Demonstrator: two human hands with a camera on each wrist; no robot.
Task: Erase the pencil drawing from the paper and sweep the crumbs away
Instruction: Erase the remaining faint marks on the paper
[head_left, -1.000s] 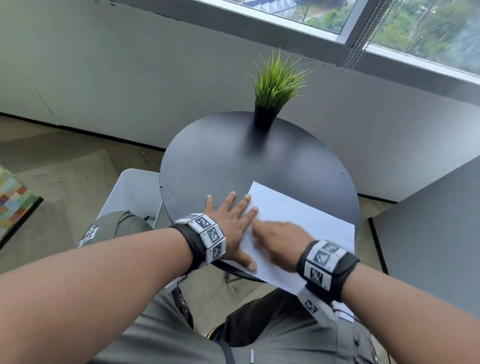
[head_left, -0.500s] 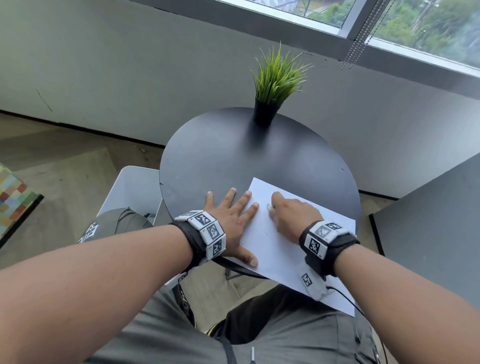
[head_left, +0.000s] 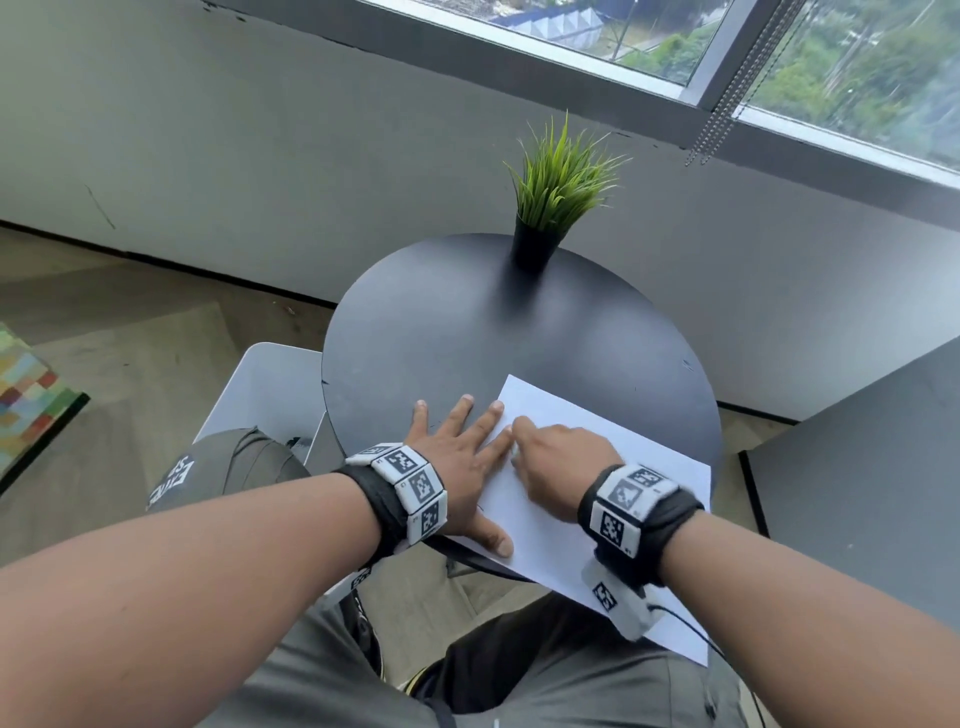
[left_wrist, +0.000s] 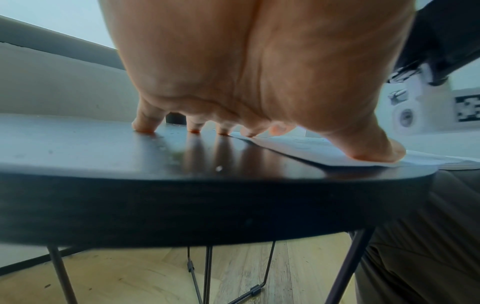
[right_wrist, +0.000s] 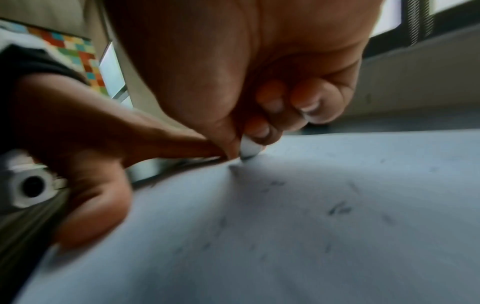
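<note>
Head view takes in the whole scene: a round black counter (head_left: 467, 338), a white sheet of paper (head_left: 561, 525) lying on its near right part and overhanging the near rim, and a small potted grass plant (head_left: 558, 192) standing at the far edge. From up here the right hand (head_left: 561, 457) looks like a loose fist on the sheet, and whatever it holds is hidden under the knuckles.

Right wrist view gives the answer: the fingers (right_wrist: 306, 102) are curled in, and thumb and forefinger pinch a small white eraser (right_wrist: 249, 147), its dark-smudged tip down on the paper (right_wrist: 337, 226). Grey crumbs (right_wrist: 339, 209) lie scattered over the sheet nearer the camera, though the picture is blurred.

Left wrist view shows what neither of the others does, the contact from below: the left hand (left_wrist: 259, 72) is spread wide and flat, its fingertips (left_wrist: 144, 127) planted on the bare counter (left_wrist: 78, 148), its thumb (left_wrist: 374, 148) pressing the paper (left_wrist: 298, 148) near the counter's rim.

Head view again: the left hand (head_left: 457, 467) straddles the sheet's left edge, and the eraser hand works just beside its forefinger, near the far left corner of the paper.
</note>
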